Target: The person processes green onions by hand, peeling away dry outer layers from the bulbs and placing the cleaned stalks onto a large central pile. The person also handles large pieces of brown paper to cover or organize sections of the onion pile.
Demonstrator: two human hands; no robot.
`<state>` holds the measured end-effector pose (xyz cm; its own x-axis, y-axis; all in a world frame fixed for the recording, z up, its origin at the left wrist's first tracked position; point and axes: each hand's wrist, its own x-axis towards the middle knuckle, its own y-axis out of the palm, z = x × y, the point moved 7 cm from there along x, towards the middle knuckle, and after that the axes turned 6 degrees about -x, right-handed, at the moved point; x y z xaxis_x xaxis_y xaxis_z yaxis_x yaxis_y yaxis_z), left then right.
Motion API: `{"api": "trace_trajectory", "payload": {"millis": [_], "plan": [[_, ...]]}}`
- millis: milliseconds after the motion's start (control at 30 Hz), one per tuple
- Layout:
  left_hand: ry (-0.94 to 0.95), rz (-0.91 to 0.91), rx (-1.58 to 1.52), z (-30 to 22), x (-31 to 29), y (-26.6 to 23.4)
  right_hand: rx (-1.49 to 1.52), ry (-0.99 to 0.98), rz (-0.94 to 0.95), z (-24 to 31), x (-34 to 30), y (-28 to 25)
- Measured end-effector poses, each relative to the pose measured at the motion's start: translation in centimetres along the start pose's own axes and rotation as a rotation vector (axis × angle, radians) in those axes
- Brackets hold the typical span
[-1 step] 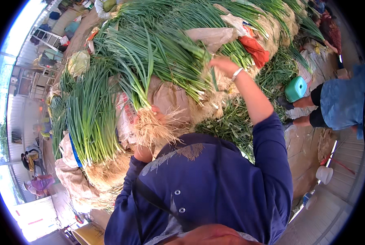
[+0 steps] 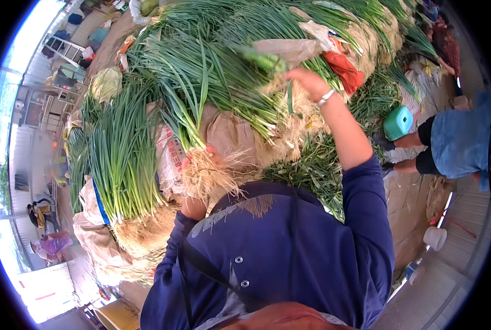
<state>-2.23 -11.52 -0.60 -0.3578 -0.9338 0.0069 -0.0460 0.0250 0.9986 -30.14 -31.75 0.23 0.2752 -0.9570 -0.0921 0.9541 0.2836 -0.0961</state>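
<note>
Before you, just left of centre: one bunch of green onions (image 2: pixel 195 118), leaves pointing away, pale roots (image 2: pixel 204 175) toward you. Your left hand (image 2: pixel 211 150): clamped around the bunch above its roots, mostly hidden by them. Your right hand (image 2: pixel 310 84): raised, a pale band (image 2: pixel 326 98) at its wrist, fingers beside a blurred green stalk (image 2: pixel 266 60); cannot tell whether they grip it. To your left: one laid heap of onions (image 2: pixel 125 159), roots nearest you. Between heap and bunch: one white printed sack (image 2: pixel 170 157). Beyond your right hand: one orange-red bag (image 2: pixel 344 71). Farther right: one teal container (image 2: pixel 397 121).
</note>
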Motion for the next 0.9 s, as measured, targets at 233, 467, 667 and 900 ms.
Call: {"api": "trace_trajectory", "payload": {"millis": [233, 467, 667, 900], "plan": [[-0.020, -0.136, 0.002, 0.7, -1.4, -2.4, 0.245, 0.036, -0.006, 2.1, 0.8, -2.4], [0.005, -0.332, -0.004, 1.1, -2.4, -3.8, 0.130, 0.181, 0.108, -10.1, -3.4, 5.6], [-0.039, -0.378, 0.008, 3.9, -1.1, -1.9, -0.392, -0.005, -0.266, -14.8, -6.1, 0.9], [-0.173, -0.249, 0.121, 4.3, 0.6, -4.2, -0.399, -0.175, 0.081, -1.8, -13.9, 12.9]]}}
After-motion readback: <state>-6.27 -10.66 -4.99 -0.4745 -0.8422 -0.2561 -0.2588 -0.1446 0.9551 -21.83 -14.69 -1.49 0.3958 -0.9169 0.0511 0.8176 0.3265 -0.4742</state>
